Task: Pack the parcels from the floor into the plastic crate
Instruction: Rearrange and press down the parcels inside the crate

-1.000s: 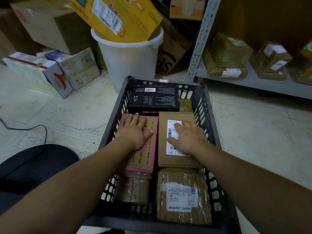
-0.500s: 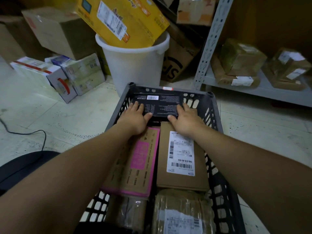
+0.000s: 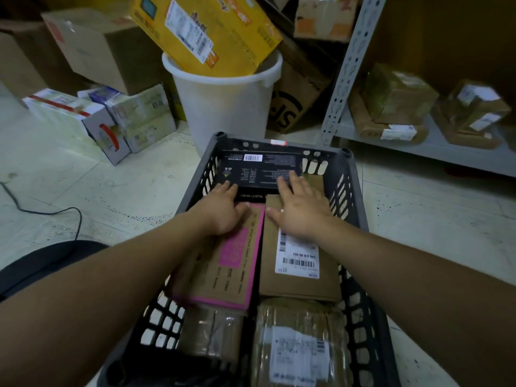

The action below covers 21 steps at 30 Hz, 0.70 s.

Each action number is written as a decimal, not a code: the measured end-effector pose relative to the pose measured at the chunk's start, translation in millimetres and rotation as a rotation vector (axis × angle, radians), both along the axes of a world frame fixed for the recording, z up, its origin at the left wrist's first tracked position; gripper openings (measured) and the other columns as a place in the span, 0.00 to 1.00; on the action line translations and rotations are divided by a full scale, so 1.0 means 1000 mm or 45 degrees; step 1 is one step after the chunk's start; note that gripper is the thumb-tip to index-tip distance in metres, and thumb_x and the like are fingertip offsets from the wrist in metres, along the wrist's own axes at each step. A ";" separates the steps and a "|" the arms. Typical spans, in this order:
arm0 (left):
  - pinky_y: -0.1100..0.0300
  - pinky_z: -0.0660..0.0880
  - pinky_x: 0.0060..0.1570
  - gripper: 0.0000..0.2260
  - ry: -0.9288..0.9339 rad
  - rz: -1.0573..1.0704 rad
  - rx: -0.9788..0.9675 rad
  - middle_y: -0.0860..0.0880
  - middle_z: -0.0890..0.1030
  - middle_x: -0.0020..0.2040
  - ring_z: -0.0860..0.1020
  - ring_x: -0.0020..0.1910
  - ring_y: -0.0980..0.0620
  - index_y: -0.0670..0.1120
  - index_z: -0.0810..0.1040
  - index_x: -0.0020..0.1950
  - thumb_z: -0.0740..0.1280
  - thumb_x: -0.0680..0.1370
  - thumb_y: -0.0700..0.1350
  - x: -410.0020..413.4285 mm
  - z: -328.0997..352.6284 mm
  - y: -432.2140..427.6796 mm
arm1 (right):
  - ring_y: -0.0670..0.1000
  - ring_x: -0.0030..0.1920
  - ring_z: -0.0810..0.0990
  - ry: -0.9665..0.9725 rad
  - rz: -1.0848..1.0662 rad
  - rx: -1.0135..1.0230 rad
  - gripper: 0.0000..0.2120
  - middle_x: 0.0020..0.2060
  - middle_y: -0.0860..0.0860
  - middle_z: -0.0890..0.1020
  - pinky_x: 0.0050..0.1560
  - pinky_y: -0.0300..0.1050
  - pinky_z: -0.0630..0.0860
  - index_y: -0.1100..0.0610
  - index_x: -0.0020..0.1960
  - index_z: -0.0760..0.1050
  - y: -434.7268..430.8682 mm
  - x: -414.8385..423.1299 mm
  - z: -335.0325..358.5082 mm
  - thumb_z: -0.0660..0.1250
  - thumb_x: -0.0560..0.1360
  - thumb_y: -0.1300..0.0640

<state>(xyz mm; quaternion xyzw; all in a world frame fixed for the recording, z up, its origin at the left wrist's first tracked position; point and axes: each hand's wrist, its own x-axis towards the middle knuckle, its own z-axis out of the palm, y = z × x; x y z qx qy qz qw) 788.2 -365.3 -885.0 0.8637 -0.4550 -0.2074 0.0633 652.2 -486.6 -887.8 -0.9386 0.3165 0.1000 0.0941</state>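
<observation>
A dark plastic crate stands on the floor in front of me, filled with parcels. At its far end lies a black box. Nearer are a brown box with pink print and a brown box with a white label, side by side. Two tape-wrapped parcels lie at the near end. My left hand rests flat across the pink box and the black box's near edge. My right hand lies flat with fingers spread, fingertips on the black box. Neither hand grips anything.
A white bucket holding a yellow box stands just beyond the crate. Cardboard and white boxes are piled at the left. A grey metal shelf with wrapped parcels runs along the right. A black cable crosses the floor at left.
Both hands slid forward from the pink and labelled boxes to the near edge of the black box. The view has also moved closer over the crate.
</observation>
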 end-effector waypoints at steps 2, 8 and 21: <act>0.54 0.47 0.74 0.30 -0.033 -0.058 0.011 0.40 0.50 0.78 0.49 0.77 0.44 0.40 0.52 0.77 0.54 0.81 0.56 -0.010 -0.001 0.025 | 0.55 0.78 0.42 0.009 0.154 0.014 0.37 0.78 0.53 0.43 0.75 0.56 0.44 0.50 0.79 0.44 0.025 -0.009 -0.003 0.48 0.77 0.33; 0.52 0.45 0.75 0.35 -0.164 -0.217 0.199 0.40 0.46 0.78 0.45 0.77 0.43 0.40 0.46 0.77 0.52 0.80 0.60 -0.020 -0.019 0.052 | 0.54 0.78 0.43 0.148 0.128 0.103 0.37 0.79 0.52 0.45 0.75 0.58 0.44 0.49 0.79 0.44 0.054 -0.010 -0.021 0.50 0.77 0.33; 0.53 0.45 0.75 0.33 -0.129 -0.338 0.199 0.41 0.44 0.78 0.44 0.77 0.44 0.41 0.44 0.78 0.54 0.81 0.56 -0.046 -0.014 0.100 | 0.54 0.78 0.45 0.231 0.249 0.171 0.41 0.78 0.53 0.43 0.76 0.54 0.48 0.51 0.79 0.43 0.115 -0.040 0.001 0.55 0.76 0.33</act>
